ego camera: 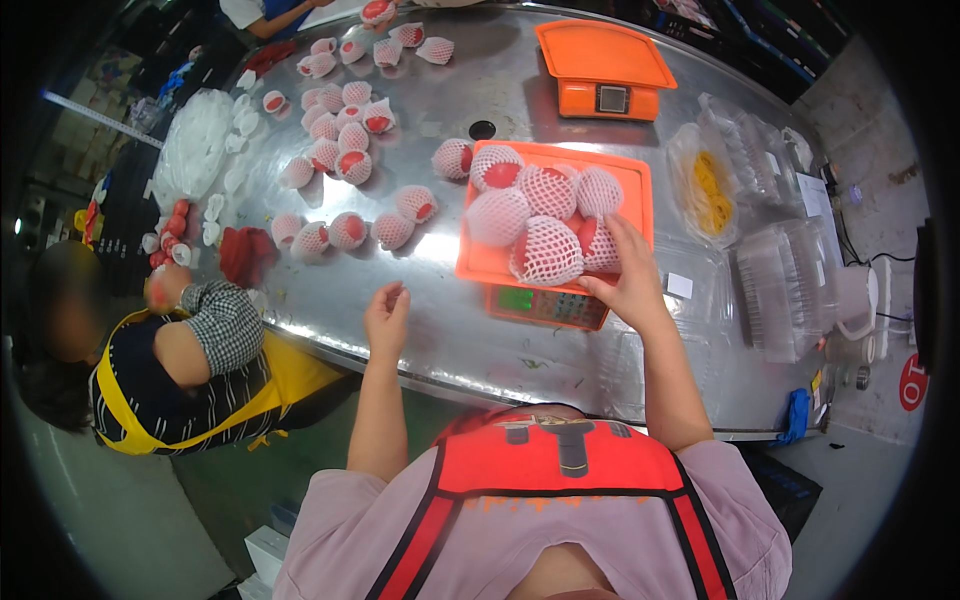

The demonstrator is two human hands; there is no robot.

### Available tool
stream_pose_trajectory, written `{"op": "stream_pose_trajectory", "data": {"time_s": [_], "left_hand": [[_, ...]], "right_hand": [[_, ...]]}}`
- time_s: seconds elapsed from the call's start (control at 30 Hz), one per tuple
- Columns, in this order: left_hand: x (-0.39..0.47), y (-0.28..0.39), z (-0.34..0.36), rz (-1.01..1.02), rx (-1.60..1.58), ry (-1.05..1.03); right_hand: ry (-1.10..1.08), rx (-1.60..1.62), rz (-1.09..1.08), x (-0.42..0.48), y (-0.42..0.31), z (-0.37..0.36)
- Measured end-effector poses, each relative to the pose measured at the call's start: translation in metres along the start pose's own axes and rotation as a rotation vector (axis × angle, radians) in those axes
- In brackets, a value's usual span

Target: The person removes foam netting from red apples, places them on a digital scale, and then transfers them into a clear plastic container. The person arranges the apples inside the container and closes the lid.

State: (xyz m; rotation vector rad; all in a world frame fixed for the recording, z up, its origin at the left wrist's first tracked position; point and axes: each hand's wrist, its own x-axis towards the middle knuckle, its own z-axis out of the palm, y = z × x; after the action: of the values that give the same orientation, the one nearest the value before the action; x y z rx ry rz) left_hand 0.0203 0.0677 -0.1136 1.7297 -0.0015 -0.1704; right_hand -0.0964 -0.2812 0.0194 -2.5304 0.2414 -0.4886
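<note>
My right hand (630, 277) curls around the right side of a red fruit in a white foam net (601, 244), its thumb at the front rim. That fruit lies among several netted fruits in an orange tray (637, 202). Beneath the tray is a digital scale with a lit green display (516, 298); the tray hides most of its body. My left hand (387, 319) hovers over the metal table's front part, left of the scale, fingers loosely bent and nothing visible in them. Nearest to it is a netted fruit (392, 230) on the table.
More netted fruits (352, 135) spread over the steel table (517, 367). A second orange scale (607, 71) stands at the back. Clear plastic containers (784, 285) and a bag of yellow bands (709, 191) lie right. A co-worker (187, 375) handles red fruit at left; another person's arm (277, 22) is behind.
</note>
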Motion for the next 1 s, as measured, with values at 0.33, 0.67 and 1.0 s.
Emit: {"op": "stream_pose_trajectory", "data": {"time_s": [0.33,0.67,1.0], "left_hand": [[0.014,0.085,0.072,0.344,0.100,-0.037],[0.026,0.000,0.026,0.257,0.499,0.049],[0.127,0.018,0.036,0.186,1.032,-0.043]], "right_hand": [[0.009,-0.005,-0.173,0.087,-0.015,-0.008],[-0.461,-0.294,-0.058,0.131,-0.033,0.027],[-0.405,0.075,0.065,0.140,-0.013,0.021]]}}
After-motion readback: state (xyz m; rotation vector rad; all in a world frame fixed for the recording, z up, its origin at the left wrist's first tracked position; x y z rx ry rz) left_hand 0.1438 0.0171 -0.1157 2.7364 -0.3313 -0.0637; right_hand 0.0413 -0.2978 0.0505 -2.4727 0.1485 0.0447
